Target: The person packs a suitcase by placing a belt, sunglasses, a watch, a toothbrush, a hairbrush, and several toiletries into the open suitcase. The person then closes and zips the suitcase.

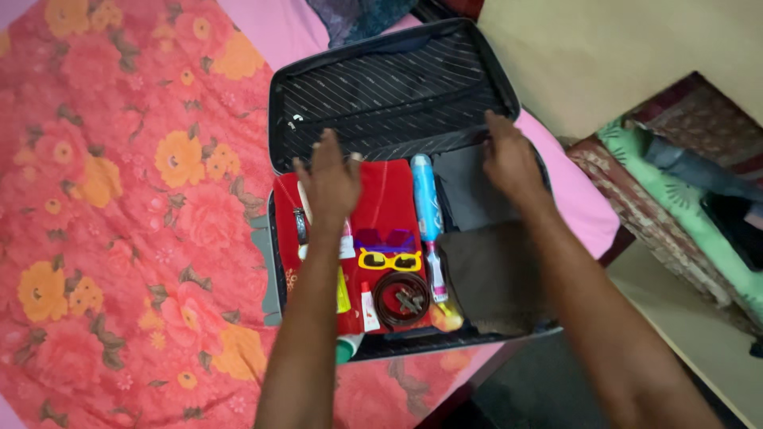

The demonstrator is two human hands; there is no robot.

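Over open suitcase [278, 262] on bed: left hand [329, 179] fingers spread above red cloth [389, 199]; right hand [509, 159] fingers open, touching grey cloth [465, 191] near lid edge.

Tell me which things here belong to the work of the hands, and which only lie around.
In hand:
open suitcase
red cloth
blue bottle
yellow sunglasses
coiled belt
left hand
right hand

Lying about:
floral bedsheet
green cloth

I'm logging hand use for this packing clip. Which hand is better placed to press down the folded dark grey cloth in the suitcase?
Right, probably. The right hand lies at the folded dark grey cloth, by the lid hinge. The left hand rests over the red cloth, beyond the blue spray bottle.
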